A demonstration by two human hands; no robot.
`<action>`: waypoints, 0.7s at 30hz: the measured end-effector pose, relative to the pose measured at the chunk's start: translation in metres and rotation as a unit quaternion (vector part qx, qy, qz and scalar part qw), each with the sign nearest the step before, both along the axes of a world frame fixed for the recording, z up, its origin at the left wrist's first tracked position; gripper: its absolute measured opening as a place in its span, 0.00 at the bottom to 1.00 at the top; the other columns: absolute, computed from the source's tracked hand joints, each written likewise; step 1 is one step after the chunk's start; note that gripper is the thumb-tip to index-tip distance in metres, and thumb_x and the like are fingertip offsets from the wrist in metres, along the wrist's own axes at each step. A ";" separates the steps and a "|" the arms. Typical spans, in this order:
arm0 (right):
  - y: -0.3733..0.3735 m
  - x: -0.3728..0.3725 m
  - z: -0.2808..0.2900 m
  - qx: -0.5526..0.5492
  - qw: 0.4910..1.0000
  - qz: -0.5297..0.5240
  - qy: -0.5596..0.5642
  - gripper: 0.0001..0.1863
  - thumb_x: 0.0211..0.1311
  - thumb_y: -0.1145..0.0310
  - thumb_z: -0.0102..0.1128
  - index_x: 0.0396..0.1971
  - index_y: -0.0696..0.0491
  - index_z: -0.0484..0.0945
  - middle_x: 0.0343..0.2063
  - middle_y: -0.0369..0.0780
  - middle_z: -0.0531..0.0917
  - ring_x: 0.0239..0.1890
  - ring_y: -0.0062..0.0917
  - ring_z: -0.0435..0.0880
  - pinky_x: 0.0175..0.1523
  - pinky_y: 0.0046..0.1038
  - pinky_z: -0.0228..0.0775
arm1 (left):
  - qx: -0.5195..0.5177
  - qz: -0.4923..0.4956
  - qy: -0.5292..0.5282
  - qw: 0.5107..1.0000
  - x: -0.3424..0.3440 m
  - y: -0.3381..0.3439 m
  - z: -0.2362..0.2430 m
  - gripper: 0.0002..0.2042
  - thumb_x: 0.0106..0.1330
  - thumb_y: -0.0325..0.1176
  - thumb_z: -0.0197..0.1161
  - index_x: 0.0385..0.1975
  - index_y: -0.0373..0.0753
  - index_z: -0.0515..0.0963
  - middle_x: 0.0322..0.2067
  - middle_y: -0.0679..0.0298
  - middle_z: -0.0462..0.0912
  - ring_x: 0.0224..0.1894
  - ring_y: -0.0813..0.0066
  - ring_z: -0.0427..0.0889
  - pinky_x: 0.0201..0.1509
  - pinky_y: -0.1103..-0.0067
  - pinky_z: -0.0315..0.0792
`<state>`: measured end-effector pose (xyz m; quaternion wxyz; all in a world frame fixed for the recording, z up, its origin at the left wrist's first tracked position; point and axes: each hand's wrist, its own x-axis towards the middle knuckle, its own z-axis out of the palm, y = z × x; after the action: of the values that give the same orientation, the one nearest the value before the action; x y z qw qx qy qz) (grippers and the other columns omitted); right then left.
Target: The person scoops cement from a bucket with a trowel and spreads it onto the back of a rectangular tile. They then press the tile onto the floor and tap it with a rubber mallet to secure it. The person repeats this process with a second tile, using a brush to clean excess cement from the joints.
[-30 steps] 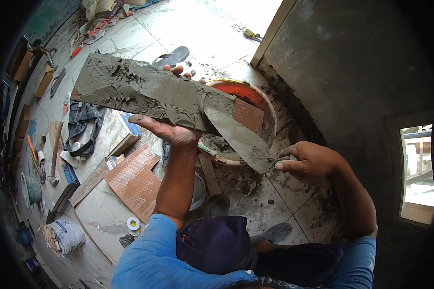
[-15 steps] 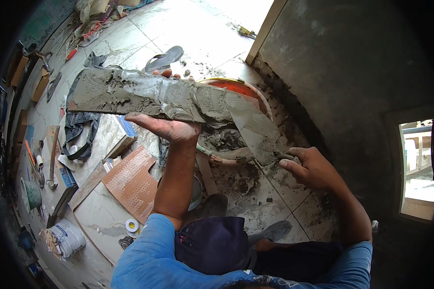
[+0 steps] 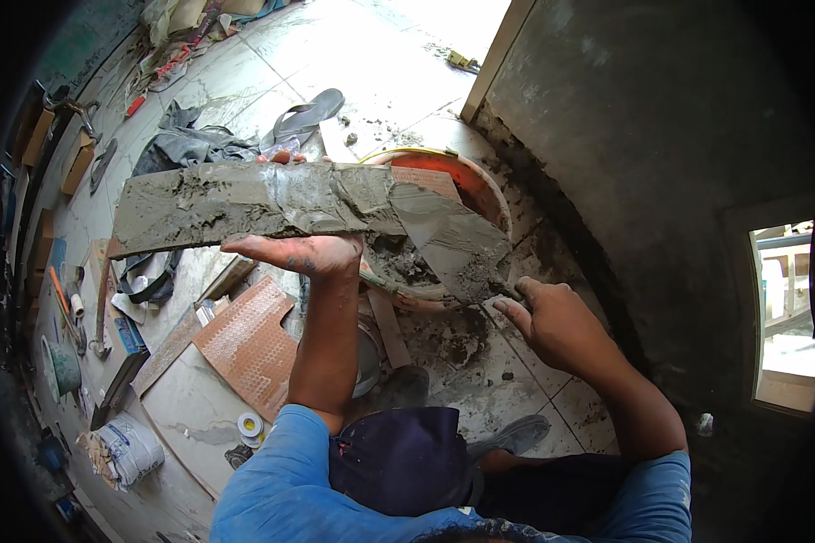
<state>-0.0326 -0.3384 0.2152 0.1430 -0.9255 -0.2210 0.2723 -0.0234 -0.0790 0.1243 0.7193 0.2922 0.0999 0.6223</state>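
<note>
My left hand is palm up under a long tile strip, holding it across the edges with the fingertips showing at the far side. Grey wet mortar coats the strip's upper face. In my right hand is the handle of a trowel, whose mortar-smeared blade lies against the strip's right end. Beneath both stands a round bucket with an orange inside and mortar in it. A bare reddish piece shows just beyond the blade.
Brown patterned tile pieces lie on the floor at left, near a tape roll and a hammer. Beyond the strip are a flip-flop and dark cloth. A grey wall rises at right, close to the bucket.
The tile strip has shifted left and its left end has come nearer to me. The trowel and my right hand have moved left, the blade still at the strip's right end.
</note>
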 end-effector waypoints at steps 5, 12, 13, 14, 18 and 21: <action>-0.006 0.009 0.002 0.020 0.989 -0.003 0.146 0.27 0.68 0.49 0.51 0.41 0.62 0.78 0.31 0.53 0.83 0.36 0.49 0.83 0.43 0.41 0.72 | -0.018 -0.107 -0.039 0.993 -0.009 0.019 -0.004 0.48 0.56 0.79 0.40 0.59 0.37 0.65 0.47 0.50 0.75 0.48 0.56 0.76 0.54 0.55 0.73; -0.039 0.000 0.007 -0.049 0.981 0.012 0.189 0.26 0.67 0.50 0.53 0.41 0.63 0.77 0.28 0.55 0.82 0.36 0.50 0.82 0.42 0.41 0.72 | -0.017 -0.157 -0.058 0.986 -0.015 0.053 -0.017 0.49 0.54 0.80 0.42 0.60 0.38 0.63 0.48 0.51 0.75 0.49 0.58 0.76 0.55 0.54 0.73; -0.039 -0.002 0.009 -0.008 0.989 -0.012 0.145 0.25 0.67 0.51 0.53 0.39 0.63 0.77 0.28 0.55 0.82 0.36 0.51 0.82 0.41 0.42 0.72 | -0.017 -0.154 -0.057 0.986 -0.014 0.052 -0.018 0.49 0.54 0.80 0.42 0.60 0.38 0.63 0.48 0.51 0.75 0.49 0.58 0.76 0.55 0.54 0.73; -0.034 -0.004 0.008 -0.008 0.989 -0.009 0.146 0.25 0.67 0.51 0.53 0.39 0.63 0.77 0.28 0.55 0.82 0.36 0.51 0.82 0.41 0.42 0.72 | -0.025 -0.108 -0.018 0.994 -0.013 0.049 -0.019 0.49 0.54 0.80 0.42 0.61 0.39 0.62 0.46 0.52 0.75 0.49 0.60 0.76 0.55 0.56 0.74; -0.014 -0.021 -0.019 0.050 0.998 -0.045 -0.012 0.22 0.68 0.54 0.52 0.36 0.63 0.74 0.28 0.57 0.80 0.35 0.55 0.79 0.40 0.47 0.69 | -0.074 -0.023 0.028 0.997 -0.007 0.030 -0.011 0.44 0.58 0.78 0.39 0.58 0.42 0.62 0.41 0.58 0.75 0.47 0.67 0.76 0.55 0.66 0.73; -0.004 -0.025 -0.061 0.075 0.991 -0.081 -0.080 0.21 0.69 0.55 0.51 0.36 0.62 0.72 0.28 0.57 0.79 0.35 0.57 0.78 0.39 0.50 0.68 | -0.091 -0.005 0.019 0.996 -0.001 0.018 -0.010 0.41 0.62 0.76 0.38 0.56 0.41 0.63 0.44 0.59 0.73 0.48 0.70 0.73 0.60 0.70 0.68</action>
<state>-0.0572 -0.3423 0.1546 0.2161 -0.9457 -0.1757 0.1677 -0.0244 -0.0610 0.1145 0.7437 0.2382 0.1684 0.6015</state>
